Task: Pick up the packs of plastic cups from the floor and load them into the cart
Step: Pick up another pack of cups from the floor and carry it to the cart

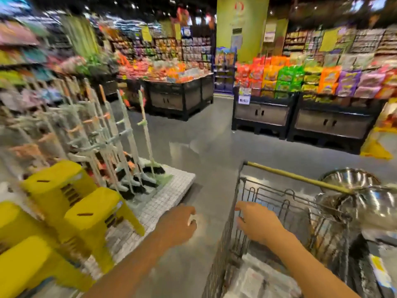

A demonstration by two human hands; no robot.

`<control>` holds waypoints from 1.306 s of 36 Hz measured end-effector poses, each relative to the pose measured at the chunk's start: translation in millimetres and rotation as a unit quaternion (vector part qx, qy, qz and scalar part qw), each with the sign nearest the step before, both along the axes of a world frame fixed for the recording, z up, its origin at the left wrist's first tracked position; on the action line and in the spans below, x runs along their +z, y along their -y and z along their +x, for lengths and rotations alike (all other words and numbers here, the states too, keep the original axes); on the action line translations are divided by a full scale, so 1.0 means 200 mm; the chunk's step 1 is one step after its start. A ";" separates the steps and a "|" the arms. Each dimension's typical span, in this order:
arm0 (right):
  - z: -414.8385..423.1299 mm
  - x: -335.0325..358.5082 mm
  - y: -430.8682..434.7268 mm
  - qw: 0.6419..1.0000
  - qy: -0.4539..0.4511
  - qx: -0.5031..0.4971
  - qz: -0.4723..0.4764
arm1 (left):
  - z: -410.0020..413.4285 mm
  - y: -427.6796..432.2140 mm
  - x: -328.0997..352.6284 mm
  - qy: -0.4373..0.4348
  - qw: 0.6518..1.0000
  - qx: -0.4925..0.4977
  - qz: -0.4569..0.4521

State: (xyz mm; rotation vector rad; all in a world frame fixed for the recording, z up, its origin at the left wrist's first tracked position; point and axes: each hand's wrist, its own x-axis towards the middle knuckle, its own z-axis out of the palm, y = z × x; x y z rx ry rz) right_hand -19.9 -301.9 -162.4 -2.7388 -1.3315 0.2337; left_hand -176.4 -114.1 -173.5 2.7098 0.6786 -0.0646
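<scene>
A wire shopping cart (234,214) with a yellow bar stands at the lower right. Inside it, at the bottom, lie clear plastic packs of cups (257,278), blurred. My right hand (255,224) hovers over the cart's left wall with its fingers spread and nothing in it. My left hand (178,224) hangs over the grey floor just left of the cart, its fingers loosely curled; a small white patch shows by the fingertips, too blurred to identify. No pack of cups shows on the floor.
Stacked steel bowls (365,201) sit at the cart's right side. Yellow plastic stools (71,203) and a rack of brooms (129,160) on a white platform stand to the left. Snack display tables (300,108) line the aisle ahead.
</scene>
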 end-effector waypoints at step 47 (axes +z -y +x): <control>-4.77 0.24 -0.61 0.531 0.053 0.841 0.090 | -4.60 1.42 0.25 -0.086 0.581 0.798 0.134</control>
